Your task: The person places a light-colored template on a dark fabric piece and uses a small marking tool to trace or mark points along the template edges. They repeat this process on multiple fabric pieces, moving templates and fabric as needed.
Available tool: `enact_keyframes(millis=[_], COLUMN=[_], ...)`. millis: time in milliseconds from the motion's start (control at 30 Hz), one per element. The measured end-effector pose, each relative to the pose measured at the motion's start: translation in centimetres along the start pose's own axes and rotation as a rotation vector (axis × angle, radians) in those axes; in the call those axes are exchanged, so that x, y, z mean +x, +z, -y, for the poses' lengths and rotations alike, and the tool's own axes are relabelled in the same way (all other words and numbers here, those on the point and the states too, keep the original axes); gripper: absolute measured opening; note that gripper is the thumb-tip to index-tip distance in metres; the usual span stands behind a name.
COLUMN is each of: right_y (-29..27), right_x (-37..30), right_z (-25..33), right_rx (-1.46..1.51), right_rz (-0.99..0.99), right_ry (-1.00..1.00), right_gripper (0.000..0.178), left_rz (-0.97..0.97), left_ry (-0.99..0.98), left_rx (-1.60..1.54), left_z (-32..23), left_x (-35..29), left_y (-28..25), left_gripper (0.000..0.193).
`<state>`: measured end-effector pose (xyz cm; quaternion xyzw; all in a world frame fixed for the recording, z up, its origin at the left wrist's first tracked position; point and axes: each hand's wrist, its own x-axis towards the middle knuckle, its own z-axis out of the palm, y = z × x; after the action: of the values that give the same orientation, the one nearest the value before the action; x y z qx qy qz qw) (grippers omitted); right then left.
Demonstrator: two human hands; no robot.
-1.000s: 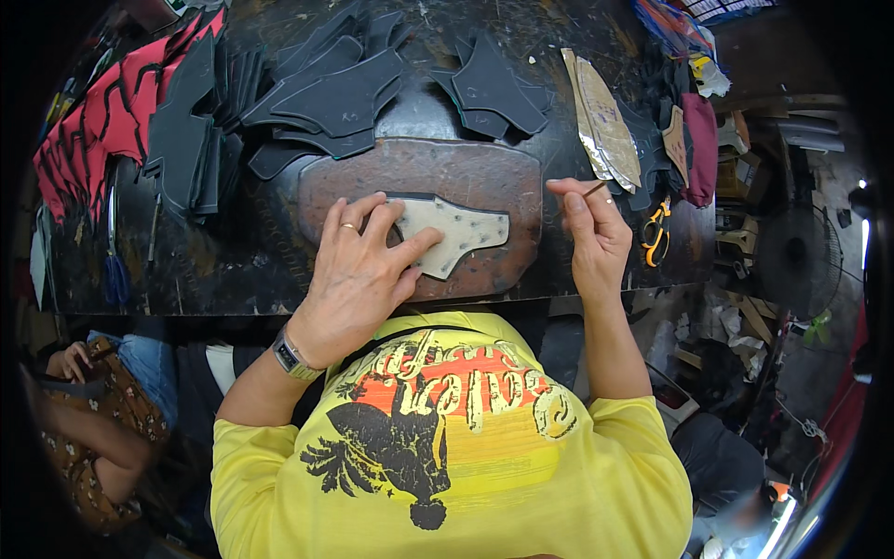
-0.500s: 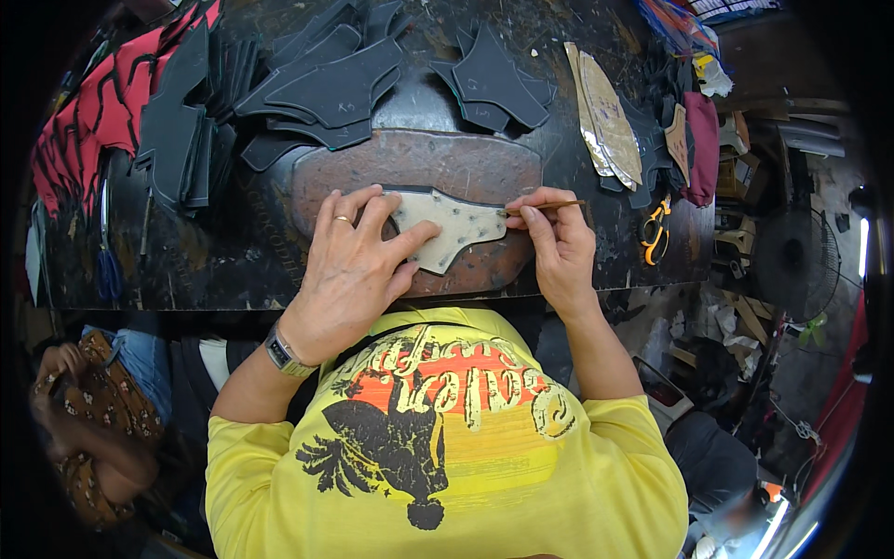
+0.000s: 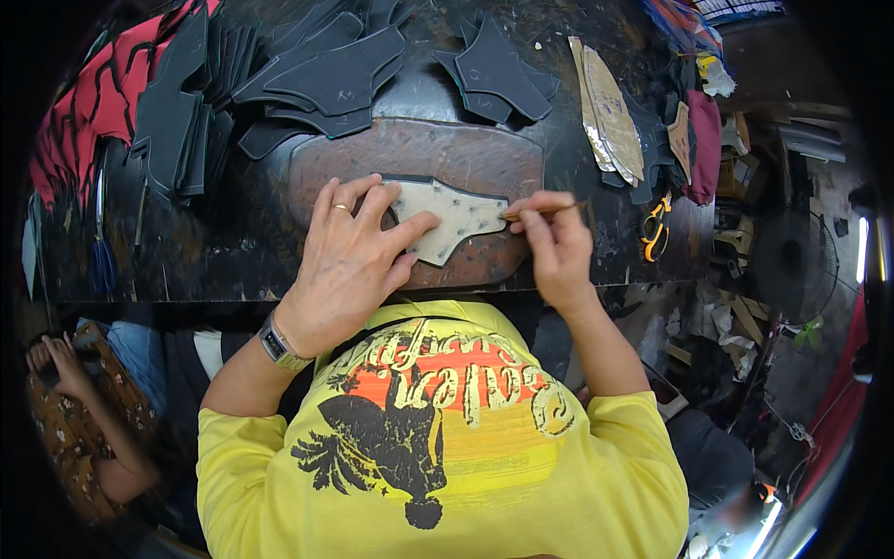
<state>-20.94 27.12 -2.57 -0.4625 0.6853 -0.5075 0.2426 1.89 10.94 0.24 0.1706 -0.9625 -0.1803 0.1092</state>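
Note:
A cream pattern piece (image 3: 458,212) with dark spots lies on a worn reddish-brown board (image 3: 326,154). Along its outline shows the edge of a black piece beneath it. My left hand (image 3: 352,238) presses on its left part, fingers spread and thumb at the lower edge. At the narrow right end, my right hand (image 3: 559,244) pinches a thin brown pencil-like stick (image 3: 566,207), its tip at the edge of the pattern piece. Whether it is a pencil or another tool I cannot tell.
Behind the board lie stacks of black cut pieces (image 3: 326,79), with red pieces (image 3: 88,121) at far left. Brown card patterns (image 3: 610,112) and orange-handled scissors (image 3: 656,228) lie right. Blue-handled scissors (image 3: 102,265) rest left. Another person (image 3: 88,410) sits lower left.
The stick's tip has shifted slightly along the right end of the pattern piece, and my right fingers have moved a little. The left hand keeps its place on the piece.

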Motion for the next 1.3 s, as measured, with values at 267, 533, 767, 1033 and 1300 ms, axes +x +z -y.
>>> enact_keyframes(millis=[267, 533, 767, 1033, 1300], right_y=[0.5, 1.9, 3.1, 3.6, 2.5], right_x=[-0.5, -1.0, -0.5, -0.9, 0.5], right_z=[0.2, 0.7, 1.7, 3.1, 1.5], right_rx=[0.290, -0.127, -0.342, -0.307, -0.027], right_rz=[-0.071, -0.002, 0.077, 0.214, -0.048], right_ry=[0.091, -0.123, -0.396, -0.332, -0.087], right_gripper=[0.008, 0.010, 0.018, 0.016, 0.011], left_rz=[0.017, -0.019, -0.041, -0.033, -0.027], left_ry=[-0.006, 0.021, 0.023, 0.017, 0.018], left_rx=[0.005, -0.018, -0.015, -0.044, -0.033], left_z=[0.0, 0.1, 0.1, 0.2, 0.2], left_x=[0.2, 0.3, 0.2, 0.1, 0.0], left_y=[-0.2, -0.1, 0.0, 0.1, 0.1], left_gripper=[0.048, 0.042, 0.041, 0.043, 0.044])
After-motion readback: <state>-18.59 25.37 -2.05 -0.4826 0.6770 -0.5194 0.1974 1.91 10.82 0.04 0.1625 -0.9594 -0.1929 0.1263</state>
